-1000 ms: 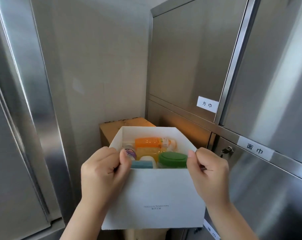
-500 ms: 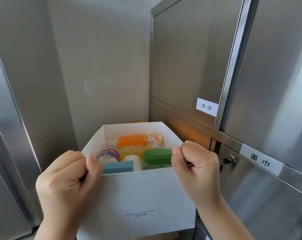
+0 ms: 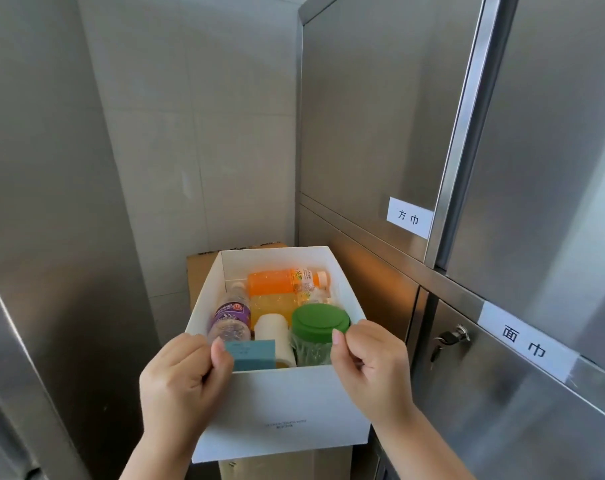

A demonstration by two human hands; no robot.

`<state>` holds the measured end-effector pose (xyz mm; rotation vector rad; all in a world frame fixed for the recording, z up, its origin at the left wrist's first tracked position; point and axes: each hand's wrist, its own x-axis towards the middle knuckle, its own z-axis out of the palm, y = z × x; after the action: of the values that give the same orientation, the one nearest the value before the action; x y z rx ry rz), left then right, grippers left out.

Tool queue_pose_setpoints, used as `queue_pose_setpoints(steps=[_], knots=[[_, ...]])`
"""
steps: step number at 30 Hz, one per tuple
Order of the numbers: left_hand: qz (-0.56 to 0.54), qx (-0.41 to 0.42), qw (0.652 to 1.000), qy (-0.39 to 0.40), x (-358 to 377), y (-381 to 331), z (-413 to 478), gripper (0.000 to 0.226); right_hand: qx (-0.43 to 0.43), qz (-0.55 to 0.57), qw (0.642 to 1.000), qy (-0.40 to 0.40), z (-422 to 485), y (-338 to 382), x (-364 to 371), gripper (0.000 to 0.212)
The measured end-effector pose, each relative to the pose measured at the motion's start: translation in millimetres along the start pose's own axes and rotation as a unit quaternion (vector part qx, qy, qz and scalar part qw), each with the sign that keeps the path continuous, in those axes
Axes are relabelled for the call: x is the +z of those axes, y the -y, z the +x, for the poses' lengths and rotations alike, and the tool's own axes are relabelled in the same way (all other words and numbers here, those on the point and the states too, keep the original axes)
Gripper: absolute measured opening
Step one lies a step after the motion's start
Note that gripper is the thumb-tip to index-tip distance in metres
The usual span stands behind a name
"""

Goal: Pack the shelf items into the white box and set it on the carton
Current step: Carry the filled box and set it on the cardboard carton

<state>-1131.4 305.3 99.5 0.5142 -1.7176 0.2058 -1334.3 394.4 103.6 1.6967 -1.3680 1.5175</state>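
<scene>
The white box (image 3: 280,407) is open-topped and sits over the brown carton (image 3: 199,270), whose top shows behind it and whose front shows below it. My left hand (image 3: 181,382) pinches the near rim at its left corner. My right hand (image 3: 370,368) pinches the same rim at its right corner. Inside lie an orange drink bottle (image 3: 277,281), a purple-labelled water bottle (image 3: 230,317), a green-lidded jar (image 3: 320,323), a white roll (image 3: 271,329) and a small blue box (image 3: 254,355). Whether the box rests on the carton or hovers just above it I cannot tell.
Steel cabinet doors (image 3: 380,116) with white labels (image 3: 409,217) close off the right side, one with a key lock (image 3: 452,337). A steel panel (image 3: 34,202) stands on the left and a tiled wall (image 3: 207,133) lies behind the carton in a narrow corner.
The box, held in both hands, swung left and then back to the right over the carton. The brown carton top shows again behind the box.
</scene>
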Motion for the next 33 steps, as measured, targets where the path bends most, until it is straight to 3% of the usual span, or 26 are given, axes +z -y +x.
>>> queue_pose_setpoints(steps=[9,15,21,27,30,33], knots=[[0.018,0.009,1.000,-0.001,18.1,23.3,-0.5,0.063,0.005,-0.001,1.000,-0.021,-1.2,-11.0,15.7,0.049],[-0.003,0.004,1.000,-0.009,22.4,42.5,5.8,0.062,0.005,0.054,0.998,0.010,-15.5,-7.5,21.7,0.026],[0.007,-0.012,1.000,0.015,24.1,57.3,6.5,0.061,0.017,0.023,1.000,0.003,-18.5,-2.1,33.2,0.022],[0.064,-0.028,0.994,0.088,15.6,46.1,17.1,0.060,0.026,0.079,0.996,0.041,-12.9,-10.6,27.5,0.034],[0.082,-0.016,0.990,0.117,20.3,17.3,12.3,0.034,0.089,0.134,0.986,0.029,-19.6,-23.6,23.3,0.048],[0.089,0.019,0.982,0.168,37.5,-14.0,-6.9,0.028,0.096,0.152,0.984,-0.001,-25.9,-24.2,34.8,0.048]])
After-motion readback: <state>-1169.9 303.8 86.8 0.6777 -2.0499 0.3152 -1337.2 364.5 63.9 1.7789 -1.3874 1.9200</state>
